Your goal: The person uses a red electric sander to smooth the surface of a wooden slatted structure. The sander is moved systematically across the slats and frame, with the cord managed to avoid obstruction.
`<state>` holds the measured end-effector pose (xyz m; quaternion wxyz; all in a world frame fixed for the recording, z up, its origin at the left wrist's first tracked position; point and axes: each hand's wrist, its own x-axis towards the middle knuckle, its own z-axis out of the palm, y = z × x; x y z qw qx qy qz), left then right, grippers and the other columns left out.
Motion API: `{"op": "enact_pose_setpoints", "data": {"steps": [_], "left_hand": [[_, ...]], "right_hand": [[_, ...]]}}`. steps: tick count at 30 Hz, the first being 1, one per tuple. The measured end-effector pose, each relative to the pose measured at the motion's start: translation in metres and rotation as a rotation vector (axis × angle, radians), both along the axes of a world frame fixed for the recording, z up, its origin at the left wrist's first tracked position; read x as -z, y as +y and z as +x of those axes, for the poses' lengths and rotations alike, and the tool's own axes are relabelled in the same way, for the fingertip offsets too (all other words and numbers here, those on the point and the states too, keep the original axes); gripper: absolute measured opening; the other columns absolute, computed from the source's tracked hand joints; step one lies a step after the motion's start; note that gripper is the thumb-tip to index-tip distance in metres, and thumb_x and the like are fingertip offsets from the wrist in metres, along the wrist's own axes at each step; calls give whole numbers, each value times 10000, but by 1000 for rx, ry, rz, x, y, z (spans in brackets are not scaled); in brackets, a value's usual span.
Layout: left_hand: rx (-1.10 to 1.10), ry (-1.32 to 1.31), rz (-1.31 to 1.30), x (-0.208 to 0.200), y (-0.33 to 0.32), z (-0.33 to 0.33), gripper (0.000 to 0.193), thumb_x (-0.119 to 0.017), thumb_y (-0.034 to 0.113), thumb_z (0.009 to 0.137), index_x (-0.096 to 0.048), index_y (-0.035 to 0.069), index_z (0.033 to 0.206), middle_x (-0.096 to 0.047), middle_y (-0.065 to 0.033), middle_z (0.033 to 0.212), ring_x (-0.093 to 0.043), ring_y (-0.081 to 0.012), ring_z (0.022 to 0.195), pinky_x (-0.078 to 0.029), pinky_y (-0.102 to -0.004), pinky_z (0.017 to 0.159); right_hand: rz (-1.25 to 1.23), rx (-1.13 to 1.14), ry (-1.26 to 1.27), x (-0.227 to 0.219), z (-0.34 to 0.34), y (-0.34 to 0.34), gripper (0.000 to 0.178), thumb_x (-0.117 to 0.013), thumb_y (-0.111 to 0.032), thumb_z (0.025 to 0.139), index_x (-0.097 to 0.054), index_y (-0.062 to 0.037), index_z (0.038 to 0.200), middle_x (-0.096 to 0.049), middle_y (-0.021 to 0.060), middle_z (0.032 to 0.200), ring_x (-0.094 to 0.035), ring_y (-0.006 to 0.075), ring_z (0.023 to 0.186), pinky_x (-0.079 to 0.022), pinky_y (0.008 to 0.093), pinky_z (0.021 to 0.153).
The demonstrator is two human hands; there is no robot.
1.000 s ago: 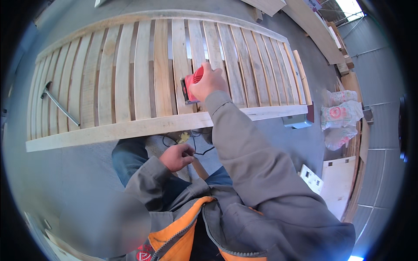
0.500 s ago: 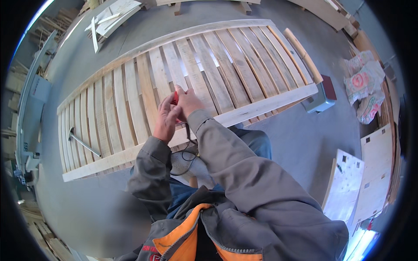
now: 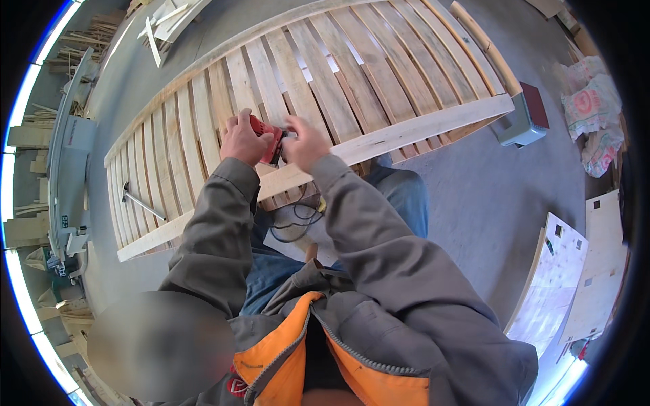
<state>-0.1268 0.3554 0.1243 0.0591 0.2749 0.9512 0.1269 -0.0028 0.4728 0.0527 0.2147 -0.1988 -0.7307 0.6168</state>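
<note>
A red power tool (image 3: 267, 137) with a dark and silvery base, apparently a sander, is tilted over the near rail of a slatted wooden panel (image 3: 379, 138). My left hand (image 3: 242, 141) is wrapped round its left side, thumb across the body. My right hand (image 3: 308, 144) is at the tool's right side by the base; its fingers are bent and smeared by motion, so their hold is unclear. A black cord (image 3: 298, 220) loops below the tool in front of my knees. Toward the panel's left end, a hammer (image 3: 143, 203) lies on the slats.
A grey box with a dark red top (image 3: 531, 115) stands at the panel's right end. Pale boards (image 3: 548, 281) lean at the right, below printed sacks (image 3: 592, 125). A long grey machine (image 3: 68, 169) runs along the left, and scrap boards (image 3: 169, 24) lie beyond the panel.
My hands have moved apart, uncovering more of the red tool. The left hand now holds its left side, and the right hand has shifted to its right side. The view has shifted too.
</note>
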Motion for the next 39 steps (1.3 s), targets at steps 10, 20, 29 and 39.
{"op": "enact_pose_setpoints", "data": {"steps": [10,20,29,39], "left_hand": [[113,29,-16,3,0,-38,847,-826,358,790,-507,122,1539,-618,-266,1327,-627,-457,1245,-512,-494,1092],[-17,-33,0,-2,17,-33,797,-816,410,801,-540,71,1468,-614,-284,1314,-650,-443,1206,-517,-469,1084],[-211,-560,509,-7,13,-23,608,-823,357,863,-559,6,1284,-686,-147,1054,-703,-229,748,-531,-365,465],[-297,-748,697,14,-18,0,543,-784,339,915,-547,26,1290,-689,-147,998,-700,-234,713,-542,-380,447]], "right_hand": [[-171,455,-255,108,266,86,401,-708,-117,944,-664,-18,1330,-757,113,1066,-725,182,852,-610,348,797],[119,532,-424,80,269,76,381,-763,-119,910,-684,-18,1269,-753,96,995,-724,205,860,-596,362,793],[172,561,-361,96,276,80,358,-790,-136,886,-715,-51,1226,-760,79,924,-726,222,829,-593,381,791],[141,575,-335,101,281,84,365,-798,-144,875,-717,-41,1215,-763,94,908,-733,225,802,-598,378,766]]}}
